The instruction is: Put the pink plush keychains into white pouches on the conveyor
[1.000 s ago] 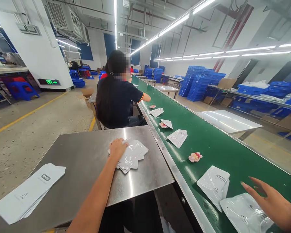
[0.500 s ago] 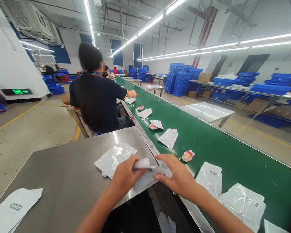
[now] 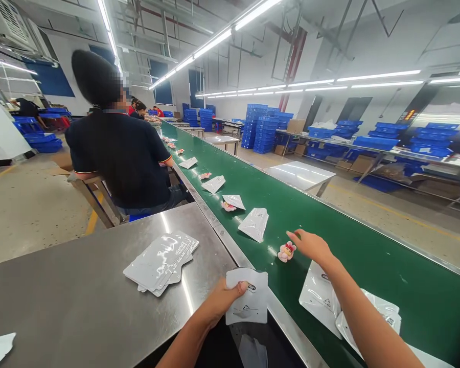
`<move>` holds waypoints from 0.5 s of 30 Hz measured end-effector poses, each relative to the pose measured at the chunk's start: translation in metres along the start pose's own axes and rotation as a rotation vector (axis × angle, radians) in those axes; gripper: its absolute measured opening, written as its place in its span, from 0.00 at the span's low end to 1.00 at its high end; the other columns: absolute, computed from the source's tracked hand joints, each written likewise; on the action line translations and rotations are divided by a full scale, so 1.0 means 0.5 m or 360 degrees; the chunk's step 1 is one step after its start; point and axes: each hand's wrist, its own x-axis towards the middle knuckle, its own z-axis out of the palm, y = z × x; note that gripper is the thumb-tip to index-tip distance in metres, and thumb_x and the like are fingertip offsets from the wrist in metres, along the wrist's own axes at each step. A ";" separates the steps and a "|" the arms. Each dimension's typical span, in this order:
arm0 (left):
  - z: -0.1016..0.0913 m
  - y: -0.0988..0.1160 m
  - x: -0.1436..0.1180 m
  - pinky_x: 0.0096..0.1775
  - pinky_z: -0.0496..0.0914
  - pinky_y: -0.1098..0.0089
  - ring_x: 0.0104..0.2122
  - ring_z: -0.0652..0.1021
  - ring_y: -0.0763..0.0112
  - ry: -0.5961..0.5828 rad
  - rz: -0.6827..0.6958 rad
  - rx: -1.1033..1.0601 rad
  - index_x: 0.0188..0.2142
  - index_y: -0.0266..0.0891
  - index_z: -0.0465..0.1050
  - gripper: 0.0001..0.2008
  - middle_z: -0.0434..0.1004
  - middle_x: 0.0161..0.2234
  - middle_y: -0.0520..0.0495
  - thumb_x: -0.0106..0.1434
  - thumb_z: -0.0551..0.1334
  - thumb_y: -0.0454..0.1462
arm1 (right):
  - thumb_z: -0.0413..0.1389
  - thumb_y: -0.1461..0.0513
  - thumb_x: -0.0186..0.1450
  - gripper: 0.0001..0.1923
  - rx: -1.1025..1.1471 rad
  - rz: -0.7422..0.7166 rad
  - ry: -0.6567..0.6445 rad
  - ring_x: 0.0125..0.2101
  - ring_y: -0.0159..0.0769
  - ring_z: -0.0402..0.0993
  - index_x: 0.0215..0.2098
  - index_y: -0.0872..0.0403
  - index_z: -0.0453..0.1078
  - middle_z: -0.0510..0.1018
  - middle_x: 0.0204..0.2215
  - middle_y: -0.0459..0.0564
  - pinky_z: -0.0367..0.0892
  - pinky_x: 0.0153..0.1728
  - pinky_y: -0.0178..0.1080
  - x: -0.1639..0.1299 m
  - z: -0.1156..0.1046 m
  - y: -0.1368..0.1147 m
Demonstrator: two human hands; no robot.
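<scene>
My left hand (image 3: 219, 302) is closed on a small white plastic pouch (image 3: 251, 311), its thumb across the printed front, upright near the table's edge. Over the green belt reaches my right hand (image 3: 312, 246), empty, with its fingers stretched out. Just left of those fingertips lies a pink doll-like figure (image 3: 285, 253) with a red top; I cannot tell whether they touch it. Below my right forearm, other white pouches (image 3: 318, 294) lie on the belt. A loose stack of white pouches (image 3: 157, 260) rests on the metal table.
The green conveyor belt (image 3: 291, 204) runs away from me, carrying more pouches (image 3: 255, 225) and pink figures (image 3: 228, 206). Its metal rail borders my steel table (image 3: 80, 286). A co-worker in a dark shirt (image 3: 115, 153) sits ahead on the left. Stacked blue crates (image 3: 255, 128) stand across the belt.
My right hand has let go of the pouch and moved right over the belt to the pink figure. My left hand keeps the pouch, now turned upright. The view has swung right.
</scene>
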 end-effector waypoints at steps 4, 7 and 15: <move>0.015 -0.012 0.012 0.31 0.62 0.74 0.27 0.68 0.74 0.0033 0.0005 0.0001 0.31 0.30 0.72 0.21 0.69 0.26 0.49 0.46 0.69 0.47 | 0.47 0.52 0.63 0.16 0.0049 -0.0066 -0.0215 0.22 0.33 0.72 0.26 0.55 0.66 0.75 0.20 0.48 0.64 0.25 0.34 0.032 0.006 0.054; 0.029 -0.009 0.022 0.30 0.60 0.75 0.27 0.67 0.75 -0.0043 0.0036 0.0077 0.33 0.32 0.71 0.20 0.68 0.27 0.50 0.46 0.70 0.45 | 0.47 0.49 0.63 0.17 0.0138 -0.0272 -0.0070 0.23 0.31 0.70 0.28 0.53 0.65 0.75 0.22 0.44 0.64 0.27 0.33 -0.005 0.010 0.028; 0.074 0.003 0.017 0.30 0.58 0.75 0.27 0.65 0.75 -0.0026 0.0175 0.0369 0.34 0.34 0.71 0.18 0.67 0.27 0.52 0.48 0.68 0.44 | 0.49 0.49 0.63 0.16 0.0657 -0.0707 0.0191 0.24 0.30 0.66 0.31 0.52 0.66 0.73 0.25 0.44 0.63 0.27 0.33 -0.176 -0.029 -0.093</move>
